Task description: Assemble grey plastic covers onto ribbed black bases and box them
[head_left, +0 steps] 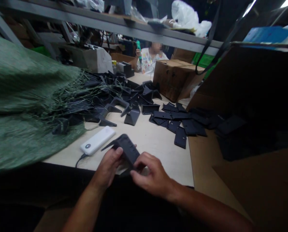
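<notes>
A black plastic bracket (127,149) with bent ends is held up over the table's front edge. My left hand (110,163) is closed around its left side, thumb on top. At its near right end, my right hand (150,174) pinches the edge between thumb and fingers. Just left of the bracket lies a white power bank (98,140) with a cable plugged in. Similar black brackets (132,114) are heaped behind it, and flat black plastic plates (180,137) are spread to the right.
A green woven sack (25,106) spills black parts from the left. Cardboard boxes stand at the back (169,75) and right (262,174). Overhead runs a metal shelf (124,24) with plastic bags. Across the table a person (151,61) holds a green tool.
</notes>
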Available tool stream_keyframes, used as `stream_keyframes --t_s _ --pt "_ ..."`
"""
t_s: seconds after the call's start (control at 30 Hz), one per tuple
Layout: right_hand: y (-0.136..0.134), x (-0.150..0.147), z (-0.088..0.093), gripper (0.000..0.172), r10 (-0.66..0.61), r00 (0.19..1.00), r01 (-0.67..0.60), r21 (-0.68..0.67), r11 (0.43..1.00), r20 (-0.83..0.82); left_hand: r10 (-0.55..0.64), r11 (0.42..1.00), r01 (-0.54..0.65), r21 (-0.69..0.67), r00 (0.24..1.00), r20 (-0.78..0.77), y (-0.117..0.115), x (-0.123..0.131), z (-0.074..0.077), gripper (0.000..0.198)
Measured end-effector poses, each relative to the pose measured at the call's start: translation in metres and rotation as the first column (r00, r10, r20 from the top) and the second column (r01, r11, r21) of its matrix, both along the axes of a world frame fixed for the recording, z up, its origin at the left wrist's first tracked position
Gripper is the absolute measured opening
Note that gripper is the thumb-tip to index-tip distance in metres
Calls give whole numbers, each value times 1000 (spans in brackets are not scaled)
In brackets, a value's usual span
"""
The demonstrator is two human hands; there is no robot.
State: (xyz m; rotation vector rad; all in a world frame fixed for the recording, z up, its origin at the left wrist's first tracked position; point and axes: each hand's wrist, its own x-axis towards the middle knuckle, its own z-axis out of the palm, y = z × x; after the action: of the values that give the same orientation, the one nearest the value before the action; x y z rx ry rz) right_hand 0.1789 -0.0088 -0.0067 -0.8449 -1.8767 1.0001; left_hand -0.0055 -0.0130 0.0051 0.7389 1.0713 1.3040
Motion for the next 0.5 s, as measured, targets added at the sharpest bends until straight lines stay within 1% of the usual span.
stream_keyframes --t_s 0.07,0.1,0.13,0.17,0.2,0.23,0.27,0.3,0.33,0.37,0.4,0.47,0.5 --pt "-8 4 0 16 125 989 -129 56 990 73 74 995 -61 -77 979 188 6 18 0 67" --pt "-5 10 0 22 149 984 -156 63 986 93 114 989 -87 -119 965 235 7 24 2 62" --pt "3 19 1 28 124 985 -133 63 989 122 148 982 -111 -154 956 253 7 27 4 57" --pt "16 32 3 34 59 986 -69 60 996 155 169 976 -126 -178 953 252 4 27 7 54" --pt "34 48 5 38 -38 980 24 76 997 197 176 973 -130 -192 954 243 1 25 10 53" --pt "55 67 8 39 -232 933 211 105 972 274 177 971 -133 -198 957 230 -3 21 13 53" --pt "79 89 12 40 -374 878 353 126 927 298 174 971 -131 -198 961 216 -8 16 16 54" --pt "104 111 17 42 -494 815 472 148 869 305 161 973 -121 -198 966 202 -14 10 18 55" --pt "129 135 22 47 -611 729 589 170 790 310 147 974 -109 -199 971 187 -19 4 19 56" --pt "152 157 27 53 -714 625 698 185 692 315 135 974 -99 -205 976 169 -25 -1 20 58" --pt "172 179 31 57 -789 520 782 189 593 327 128 972 -94 -217 981 149 -29 -6 19 60" --pt "203 214 38 61 -878 316 900 180 397 359 134 959 -97 -265 983 125 -38 -12 16 65" --pt "214 227 39 59 -896 233 933 173 316 378 142 950 -100 -296 982 123 -41 -14 13 69"
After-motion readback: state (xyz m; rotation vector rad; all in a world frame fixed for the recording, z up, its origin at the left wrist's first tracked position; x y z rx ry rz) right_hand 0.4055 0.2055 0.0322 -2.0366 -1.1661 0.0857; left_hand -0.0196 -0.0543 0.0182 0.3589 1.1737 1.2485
